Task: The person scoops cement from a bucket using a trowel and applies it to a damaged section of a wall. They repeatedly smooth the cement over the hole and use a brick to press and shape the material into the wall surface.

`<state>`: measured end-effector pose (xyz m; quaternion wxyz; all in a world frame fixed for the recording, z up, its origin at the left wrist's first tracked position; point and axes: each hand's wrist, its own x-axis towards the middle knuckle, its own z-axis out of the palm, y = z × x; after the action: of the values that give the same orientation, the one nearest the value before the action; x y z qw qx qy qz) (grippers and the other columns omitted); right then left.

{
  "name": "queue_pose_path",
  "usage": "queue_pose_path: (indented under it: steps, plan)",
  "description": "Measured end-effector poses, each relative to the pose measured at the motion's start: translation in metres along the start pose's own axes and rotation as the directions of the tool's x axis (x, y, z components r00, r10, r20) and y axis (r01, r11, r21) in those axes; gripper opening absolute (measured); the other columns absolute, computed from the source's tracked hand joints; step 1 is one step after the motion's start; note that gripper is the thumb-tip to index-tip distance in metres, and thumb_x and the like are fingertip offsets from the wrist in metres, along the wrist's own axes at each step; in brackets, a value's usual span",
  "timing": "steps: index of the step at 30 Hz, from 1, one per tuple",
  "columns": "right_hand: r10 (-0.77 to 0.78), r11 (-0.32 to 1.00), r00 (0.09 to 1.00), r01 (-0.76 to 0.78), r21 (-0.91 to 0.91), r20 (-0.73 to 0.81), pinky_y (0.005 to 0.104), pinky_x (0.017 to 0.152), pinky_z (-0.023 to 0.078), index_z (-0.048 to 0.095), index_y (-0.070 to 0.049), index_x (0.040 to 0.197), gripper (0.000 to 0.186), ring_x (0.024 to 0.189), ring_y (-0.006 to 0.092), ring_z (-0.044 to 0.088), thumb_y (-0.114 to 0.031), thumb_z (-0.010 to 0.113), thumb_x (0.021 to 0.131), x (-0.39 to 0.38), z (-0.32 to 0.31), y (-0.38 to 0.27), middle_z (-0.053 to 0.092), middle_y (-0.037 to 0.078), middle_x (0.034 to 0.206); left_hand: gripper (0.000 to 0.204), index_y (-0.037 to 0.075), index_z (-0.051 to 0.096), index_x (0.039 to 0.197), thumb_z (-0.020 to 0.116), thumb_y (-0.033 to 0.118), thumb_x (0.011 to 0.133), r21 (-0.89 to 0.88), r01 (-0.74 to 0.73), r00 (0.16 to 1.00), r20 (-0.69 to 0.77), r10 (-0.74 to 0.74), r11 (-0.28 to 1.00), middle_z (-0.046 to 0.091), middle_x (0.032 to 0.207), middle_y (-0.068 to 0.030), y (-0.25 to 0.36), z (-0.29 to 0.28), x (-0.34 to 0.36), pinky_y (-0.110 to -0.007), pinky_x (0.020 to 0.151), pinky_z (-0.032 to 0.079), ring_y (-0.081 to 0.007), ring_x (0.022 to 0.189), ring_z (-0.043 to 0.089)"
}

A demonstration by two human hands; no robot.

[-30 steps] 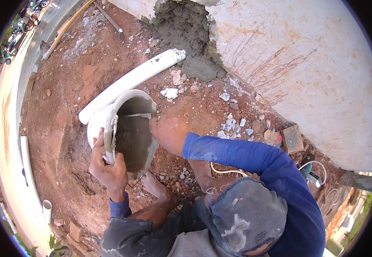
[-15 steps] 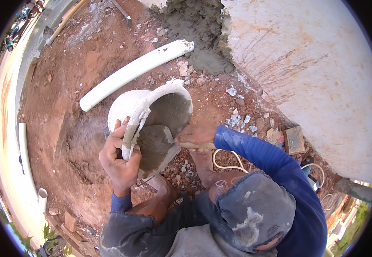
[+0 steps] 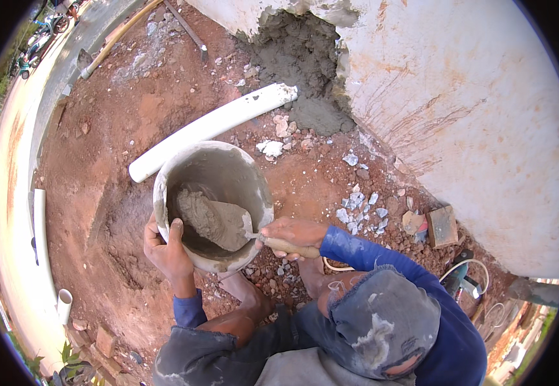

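My left hand [image 3: 169, 253] grips the left rim of a mortar-caked white bucket [image 3: 263, 186], thumb over the edge. The bucket's mouth faces up toward me. In my right hand [image 3: 294, 233] is the wooden handle of a trowel [image 3: 233, 226], whose blade sits inside the bucket with a heap of wet grey mortar [image 3: 199, 215] on it. More mortar smears the bucket's inner wall. The far fingers of my left hand are hidden behind the bucket.
Wet mortar [image 3: 302, 64] fills a broken gap in the white wall [image 3: 459, 116]. A white pipe [image 3: 212, 132] lies on red soil beyond the bucket. A brick [image 3: 442, 226] and rubble lie along the wall base; a long-handled tool [image 3: 122, 35] lies far left.
The bucket has gone from tilted toward my right to more upright. The trowel has come up with mortar on its blade. My view has shifted slightly.
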<state>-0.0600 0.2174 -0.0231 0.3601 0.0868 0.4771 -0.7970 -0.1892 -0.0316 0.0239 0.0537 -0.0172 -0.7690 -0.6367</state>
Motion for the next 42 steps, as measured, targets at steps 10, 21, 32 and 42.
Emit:
queue_pose_path:
  steps: [10, 21, 32, 42]
  plan:
    - [-0.013, 0.996, 0.985, -0.004, -0.094, -0.175, 0.0250, 0.043, 0.043, 0.060, -0.002, 0.119, 0.044, 0.048, 0.0107, 0.052, -0.039, 0.039, 0.108, -0.021, 0.004, -0.016, 0.054, 0.003, 0.068, 0.012, -0.003, 0.062, 0.085, 0.071, -0.003, 0.077, 0.051, 0.015, 0.964, -0.266, -0.001, 0.999, 0.070, 0.110, -0.0096, -0.008, -0.041, 0.003, -0.027, 0.075, 0.049, -0.0102, 0.084, 0.060]
    - [-0.138, 0.990, 0.961, 0.130, -0.047, -0.240, 0.0246, 0.042, 0.042, 0.060, -0.001, 0.119, 0.044, 0.048, 0.0098, 0.052, -0.038, 0.039, 0.109, -0.028, -0.001, -0.022, 0.057, 0.004, 0.069, 0.015, 0.000, 0.058, 0.081, 0.072, -0.002, 0.077, 0.226, 0.081, 0.926, -0.377, 0.010, 0.971, 0.064, 0.087, -0.0033, -0.031, -0.080, 0.005, -0.028, 0.068, 0.045, -0.0098, 0.072, 0.052]
    - [-0.161, 0.984, 0.949, 0.176, 0.032, -0.270, 0.0230, 0.040, 0.043, 0.061, -0.005, 0.110, 0.042, 0.046, 0.0087, 0.052, -0.045, 0.046, 0.106, -0.031, -0.013, -0.008, 0.053, 0.000, 0.068, 0.012, -0.001, 0.061, 0.091, 0.069, 0.001, 0.082, 0.113, 0.206, 0.922, -0.356, -0.154, 0.972, 0.063, 0.087, -0.0052, -0.026, -0.072, -0.005, -0.030, 0.071, 0.050, -0.0139, 0.075, 0.058]
    - [-0.265, 0.951, 0.844, 0.308, 0.016, -0.466, 0.0237, 0.040, 0.042, 0.059, -0.004, 0.119, 0.040, 0.045, 0.0090, 0.051, -0.039, 0.045, 0.107, -0.037, -0.036, -0.041, 0.054, 0.002, 0.071, 0.014, -0.003, 0.062, 0.093, 0.069, 0.003, 0.083, 0.110, 0.190, 0.919, -0.370, -0.137, 0.975, 0.064, 0.088, -0.0064, -0.022, -0.083, -0.004, -0.031, 0.071, 0.051, -0.0147, 0.076, 0.059]
